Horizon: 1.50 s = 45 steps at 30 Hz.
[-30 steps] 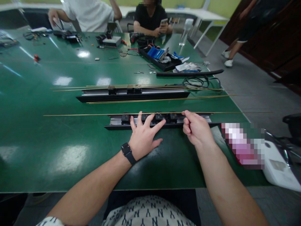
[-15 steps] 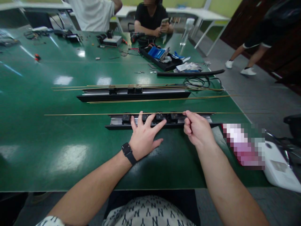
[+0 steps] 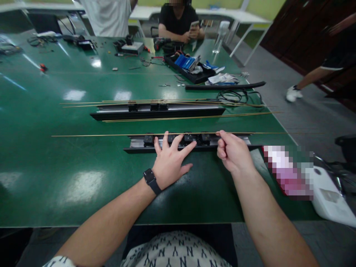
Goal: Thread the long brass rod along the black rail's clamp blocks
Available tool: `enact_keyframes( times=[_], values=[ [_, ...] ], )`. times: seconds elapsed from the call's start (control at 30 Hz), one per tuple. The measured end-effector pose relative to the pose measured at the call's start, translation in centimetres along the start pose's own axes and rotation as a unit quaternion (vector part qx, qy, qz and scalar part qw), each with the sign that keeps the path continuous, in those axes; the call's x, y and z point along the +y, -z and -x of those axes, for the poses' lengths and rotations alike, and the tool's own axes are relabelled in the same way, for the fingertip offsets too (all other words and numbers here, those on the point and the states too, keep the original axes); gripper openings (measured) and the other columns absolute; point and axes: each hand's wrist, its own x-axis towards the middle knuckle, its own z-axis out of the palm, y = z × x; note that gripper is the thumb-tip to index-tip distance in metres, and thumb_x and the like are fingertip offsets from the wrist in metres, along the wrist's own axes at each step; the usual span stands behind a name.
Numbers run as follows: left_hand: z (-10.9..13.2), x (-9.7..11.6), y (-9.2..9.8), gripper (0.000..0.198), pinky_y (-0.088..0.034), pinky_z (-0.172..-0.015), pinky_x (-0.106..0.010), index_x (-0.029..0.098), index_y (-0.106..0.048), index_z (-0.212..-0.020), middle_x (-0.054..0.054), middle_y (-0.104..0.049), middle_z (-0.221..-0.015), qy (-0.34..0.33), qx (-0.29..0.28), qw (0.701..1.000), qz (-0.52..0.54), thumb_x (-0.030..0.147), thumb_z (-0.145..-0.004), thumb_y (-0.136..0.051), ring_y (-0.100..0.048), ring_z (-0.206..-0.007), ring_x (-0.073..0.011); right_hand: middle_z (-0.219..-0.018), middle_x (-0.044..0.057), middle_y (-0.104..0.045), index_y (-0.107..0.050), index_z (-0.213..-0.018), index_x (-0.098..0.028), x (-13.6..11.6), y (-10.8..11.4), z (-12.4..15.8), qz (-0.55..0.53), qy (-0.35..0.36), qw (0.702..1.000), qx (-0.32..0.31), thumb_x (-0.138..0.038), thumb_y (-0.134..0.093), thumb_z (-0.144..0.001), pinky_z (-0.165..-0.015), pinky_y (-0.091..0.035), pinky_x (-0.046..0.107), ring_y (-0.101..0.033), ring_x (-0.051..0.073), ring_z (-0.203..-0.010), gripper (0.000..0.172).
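A black and silver metal channel (image 3: pixel 139 150) lies across the green table in front of me, with several small black blocks (image 3: pixel 205 138) set inside it. Along its far edge runs a long thin brass-coloured rod (image 3: pixel 91 135), which sticks out past both ends. My left hand (image 3: pixel 170 159) rests on the channel with its fingers spread over the blocks. The thumb and forefinger of my right hand (image 3: pixel 232 150) pinch the rod near the channel's right part, the other fingers curled in.
Beyond lies a second channel (image 3: pixel 158 114) with thin rods around it. Farther back are a black strip (image 3: pixel 225 86), a coiled cable (image 3: pixel 232 96) and a black tray (image 3: pixel 198 78) of tools. A white object (image 3: pixel 330 194) sits at the right edge. People are across the table.
Both my hands keep the same pose on the channel and rod. At the far right, a walking person has moved farther right.
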Motion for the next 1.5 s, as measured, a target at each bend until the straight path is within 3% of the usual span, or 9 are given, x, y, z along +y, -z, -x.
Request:
enact_keyframes(
  times=[0.63, 0.9, 1.13, 1.5],
  values=[
    [0.01, 0.00, 0.09, 0.075, -0.014, -0.113, -0.080, 0.047, -0.044, -0.151, -0.005, -0.037, -0.160, 0.000, 0.000, 1.000, 0.002, 0.048, -0.083, -0.076, -0.019, -0.149, -0.0503, -0.051, -0.006, -0.050, -0.064, -0.087, -0.016, -0.19, -0.22, 0.20, -0.005, -0.003, 1.000, 0.009, -0.025, -0.068, -0.090, -0.025, -0.021, 0.016, -0.037, 0.006, -0.029, 0.011],
    [-0.03, 0.02, 0.05, 0.075, -0.014, -0.113, -0.080, 0.048, -0.045, -0.150, -0.005, -0.037, -0.161, 0.004, -0.002, 1.000, 0.009, 0.047, -0.082, -0.076, -0.018, -0.150, -0.0506, -0.052, -0.007, -0.050, -0.063, -0.087, -0.017, -0.13, -0.05, 0.19, 0.002, -0.004, 1.000, 0.004, -0.036, -0.078, -0.083, -0.025, -0.022, 0.016, -0.037, 0.005, -0.029, 0.024],
    [0.01, 0.04, 0.09, 0.074, -0.012, -0.114, -0.080, 0.048, -0.045, -0.151, -0.005, -0.037, -0.161, 0.003, -0.002, 1.000, 0.005, 0.047, -0.083, -0.076, -0.018, -0.150, -0.0504, -0.051, -0.006, -0.050, -0.066, -0.088, -0.016, -0.18, -0.10, 0.22, 0.006, -0.003, 1.000, -0.005, -0.030, -0.073, -0.086, -0.025, -0.022, 0.016, -0.037, 0.005, -0.029, 0.016],
    [0.00, 0.02, 0.10, 0.075, -0.014, -0.113, -0.080, 0.047, -0.044, -0.151, -0.005, -0.037, -0.161, 0.001, -0.002, 1.000, 0.003, 0.048, -0.083, -0.075, -0.018, -0.149, -0.0513, -0.051, -0.007, -0.050, -0.063, -0.086, -0.017, -0.07, -0.07, 0.09, -0.004, -0.001, 1.000, 0.000, -0.033, -0.077, -0.084, -0.025, -0.021, 0.016, -0.037, 0.005, -0.029, 0.021]
  ],
)
